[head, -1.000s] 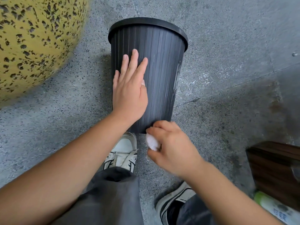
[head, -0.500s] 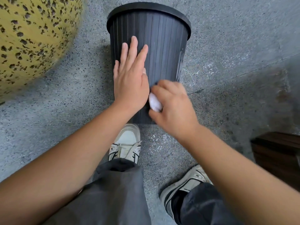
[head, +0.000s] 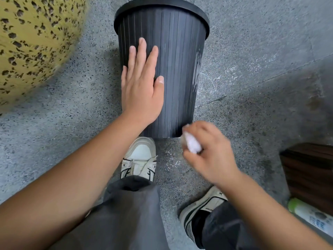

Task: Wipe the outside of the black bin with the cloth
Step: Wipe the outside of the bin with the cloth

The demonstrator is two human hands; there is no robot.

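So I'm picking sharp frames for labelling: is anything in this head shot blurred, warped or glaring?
Head view: the right hand and its small white cloth are motion-smeared; the left hand, flat on the ribbed black plastic bin, is sharp. Wide-angle bending bulges the speckled yellow sphere at the corner. Light is soft and even, with no glare, only pale streaks on the bin's right side.

right hand (head: 207,152) w/ the balled-up white cloth (head: 192,145) slid back down the black bin (head: 178,73) since half a sec ago. it was up mid-wall right by the other hand's thumb, now it's at the bottom right edge, blurry. cam also tipped, so the green bottle (head: 310,215) is back in view bottom right.
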